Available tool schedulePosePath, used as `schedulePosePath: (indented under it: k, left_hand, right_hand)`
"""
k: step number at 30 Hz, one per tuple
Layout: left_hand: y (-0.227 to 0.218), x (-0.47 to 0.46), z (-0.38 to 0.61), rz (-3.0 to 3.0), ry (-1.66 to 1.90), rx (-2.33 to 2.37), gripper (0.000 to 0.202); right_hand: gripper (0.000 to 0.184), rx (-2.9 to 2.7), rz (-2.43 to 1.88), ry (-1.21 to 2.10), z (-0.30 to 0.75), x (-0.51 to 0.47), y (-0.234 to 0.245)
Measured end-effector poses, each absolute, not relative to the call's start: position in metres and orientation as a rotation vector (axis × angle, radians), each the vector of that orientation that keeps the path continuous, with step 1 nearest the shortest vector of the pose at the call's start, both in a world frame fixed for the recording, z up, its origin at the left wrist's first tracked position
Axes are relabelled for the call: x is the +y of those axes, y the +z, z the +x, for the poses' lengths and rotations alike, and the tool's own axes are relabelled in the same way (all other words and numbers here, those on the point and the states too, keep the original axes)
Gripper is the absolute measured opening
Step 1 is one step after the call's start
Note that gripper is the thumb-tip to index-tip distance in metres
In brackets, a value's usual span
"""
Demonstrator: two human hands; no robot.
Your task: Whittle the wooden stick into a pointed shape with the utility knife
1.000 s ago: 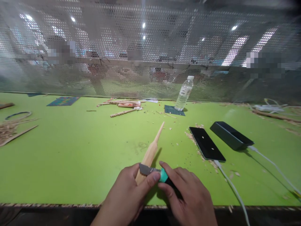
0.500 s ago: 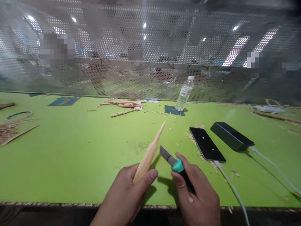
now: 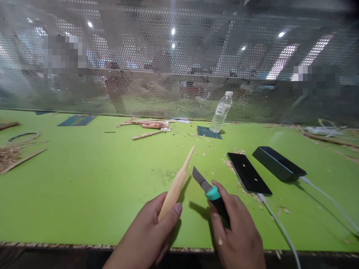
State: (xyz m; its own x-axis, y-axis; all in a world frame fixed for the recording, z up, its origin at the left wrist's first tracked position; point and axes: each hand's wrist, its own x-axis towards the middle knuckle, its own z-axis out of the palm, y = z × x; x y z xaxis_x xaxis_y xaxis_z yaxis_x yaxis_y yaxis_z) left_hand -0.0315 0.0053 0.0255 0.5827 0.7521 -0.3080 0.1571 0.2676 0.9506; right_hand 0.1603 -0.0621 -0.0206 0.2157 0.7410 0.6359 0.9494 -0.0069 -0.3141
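A tapered wooden piece (image 3: pixel 175 186) slants above the near part of the green bench (image 3: pixel 98 194), its narrow tip pointing away from the person. The left hand (image 3: pixel 153 229) has its grip wrapped around the thick end, thumb along the side. Just right of the wood, apart from it, is the blade of a knife (image 3: pixel 213 193), whose black handle sits in the grip of the right hand (image 3: pixel 239 229). Farther right lie a phone (image 3: pixel 249 173) among shavings (image 3: pixel 230 164) and a dark box (image 3: pixel 276 162); beyond, a bottle (image 3: pixel 220 114) stands on a dark sheet (image 3: pixel 203 131).
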Motion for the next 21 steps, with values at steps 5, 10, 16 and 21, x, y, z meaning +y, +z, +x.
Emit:
schedulePosePath:
  k: [5, 10, 16, 21]
  left_hand:
    - [0.0286, 0.0075, -0.0331, 1.236, 0.453, 0.835, 0.051]
    - [0.0256, 0.0078, -0.0340, 1.305, 0.430, 0.880, 0.052]
    - [0.0284, 0.0050, -0.0336, 1.364, 0.411, 0.945, 0.051]
    - [0.0305, 0.0055, -0.0340, 1.365, 0.391, 1.004, 0.045]
  right_hand:
    - [0.049, -1.566, -1.774, -0.452, 0.1591, -0.0576, -0.0177]
    - [0.040, -1.591, -1.759, -0.390, 0.1564, -0.0596, -0.0159]
    - [0.039, -1.584, -1.749, -0.322, 0.1559, -0.0630, -0.0176]
    - [0.038, -1.543, -1.712, -0.293, 0.1520, -0.0630, -0.0181]
